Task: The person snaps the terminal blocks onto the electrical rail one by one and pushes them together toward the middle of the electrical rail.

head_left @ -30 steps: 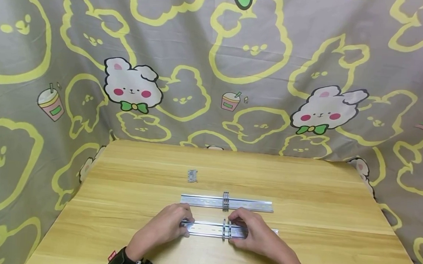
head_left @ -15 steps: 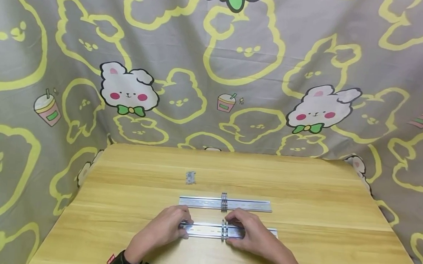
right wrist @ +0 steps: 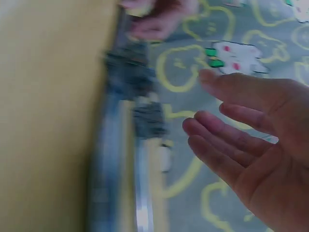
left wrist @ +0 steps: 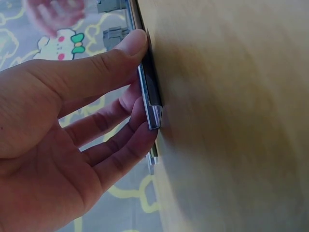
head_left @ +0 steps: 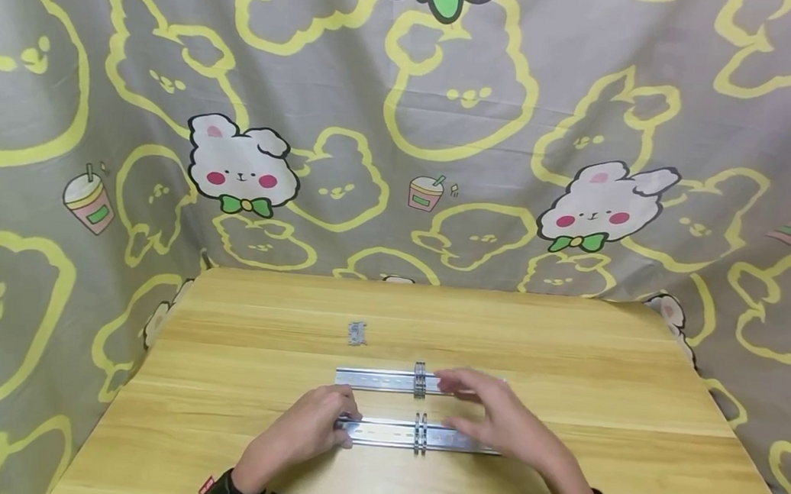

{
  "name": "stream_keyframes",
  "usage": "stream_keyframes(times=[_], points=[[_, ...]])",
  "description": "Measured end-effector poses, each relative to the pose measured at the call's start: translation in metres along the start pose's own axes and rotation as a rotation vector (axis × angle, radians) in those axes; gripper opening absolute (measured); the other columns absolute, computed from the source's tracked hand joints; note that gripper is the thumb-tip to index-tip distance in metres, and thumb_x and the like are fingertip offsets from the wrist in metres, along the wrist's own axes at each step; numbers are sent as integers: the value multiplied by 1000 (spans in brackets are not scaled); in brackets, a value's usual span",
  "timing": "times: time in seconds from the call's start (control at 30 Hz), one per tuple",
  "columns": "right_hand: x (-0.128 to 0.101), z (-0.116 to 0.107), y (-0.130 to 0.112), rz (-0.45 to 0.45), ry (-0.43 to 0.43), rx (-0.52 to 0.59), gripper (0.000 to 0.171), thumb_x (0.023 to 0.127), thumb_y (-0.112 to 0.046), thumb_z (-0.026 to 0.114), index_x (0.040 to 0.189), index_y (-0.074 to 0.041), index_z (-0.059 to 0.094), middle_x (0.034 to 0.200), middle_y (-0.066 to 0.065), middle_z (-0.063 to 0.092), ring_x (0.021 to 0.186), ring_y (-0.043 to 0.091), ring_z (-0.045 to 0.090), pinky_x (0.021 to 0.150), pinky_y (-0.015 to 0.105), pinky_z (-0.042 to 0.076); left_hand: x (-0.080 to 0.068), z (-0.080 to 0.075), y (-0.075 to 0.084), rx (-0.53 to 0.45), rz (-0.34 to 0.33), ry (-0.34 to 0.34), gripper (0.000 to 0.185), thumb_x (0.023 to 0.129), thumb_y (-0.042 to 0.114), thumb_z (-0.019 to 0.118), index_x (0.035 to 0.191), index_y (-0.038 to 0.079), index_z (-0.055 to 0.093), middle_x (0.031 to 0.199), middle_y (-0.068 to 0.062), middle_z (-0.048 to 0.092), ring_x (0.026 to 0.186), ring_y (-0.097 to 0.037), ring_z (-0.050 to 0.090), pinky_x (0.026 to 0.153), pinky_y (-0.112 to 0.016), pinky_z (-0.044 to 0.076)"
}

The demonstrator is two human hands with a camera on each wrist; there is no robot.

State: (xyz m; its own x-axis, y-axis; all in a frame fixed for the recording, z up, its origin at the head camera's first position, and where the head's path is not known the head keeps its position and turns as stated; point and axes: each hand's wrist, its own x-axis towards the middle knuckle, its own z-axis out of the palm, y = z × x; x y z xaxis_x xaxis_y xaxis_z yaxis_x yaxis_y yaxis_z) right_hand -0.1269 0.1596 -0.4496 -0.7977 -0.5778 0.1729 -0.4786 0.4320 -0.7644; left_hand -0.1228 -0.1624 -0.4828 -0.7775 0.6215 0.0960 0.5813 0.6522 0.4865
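A slotted metal rail [head_left: 385, 433] lies across the near part of the table, with two thin grey clips [head_left: 420, 434] standing on it side by side, a narrow gap between them. My left hand [head_left: 318, 418] grips the rail's left end; in the left wrist view the thumb [left wrist: 133, 43] lies on one edge and fingertips on the other. My right hand [head_left: 503, 419] is raised over the rail's right part, fingers spread and holding nothing. In the right wrist view, blurred, this hand [right wrist: 251, 130] stands apart from the clips [right wrist: 128, 72].
Behind lies a second metal rail [head_left: 375, 379] carrying several grey clips [head_left: 419, 379] packed together. Farther back on the wooden table [head_left: 260, 314] lies a loose flat grey clip [head_left: 357, 333]. A patterned grey curtain [head_left: 351, 98] surrounds the table's back and sides.
My right hand slid one clip left toward the other on the near rail, then let go and lifted away to the right. My left hand stays at the rail's left end.
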Motion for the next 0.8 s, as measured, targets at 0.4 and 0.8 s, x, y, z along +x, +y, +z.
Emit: stream_keyframes(times=[0.4,0.8], points=[[121,-2,-23,-8,-134,-362,69,92,-13,77,152,-5,44,145,17,53,130,30,54,104,43,49,1,0,-2,1,5,-9,28,72,14,92,95,6,80,90,3,68,79,-8,62,71,-25,54],[195,51,-12,56,-334,-550,62,91,-15,77,146,-2,51,140,17,49,119,29,53,94,35,51,-1,-1,-5,-7,23,0,27,71,11,92,95,5,79,91,2,69,81,-9,62,73,-25,54]])
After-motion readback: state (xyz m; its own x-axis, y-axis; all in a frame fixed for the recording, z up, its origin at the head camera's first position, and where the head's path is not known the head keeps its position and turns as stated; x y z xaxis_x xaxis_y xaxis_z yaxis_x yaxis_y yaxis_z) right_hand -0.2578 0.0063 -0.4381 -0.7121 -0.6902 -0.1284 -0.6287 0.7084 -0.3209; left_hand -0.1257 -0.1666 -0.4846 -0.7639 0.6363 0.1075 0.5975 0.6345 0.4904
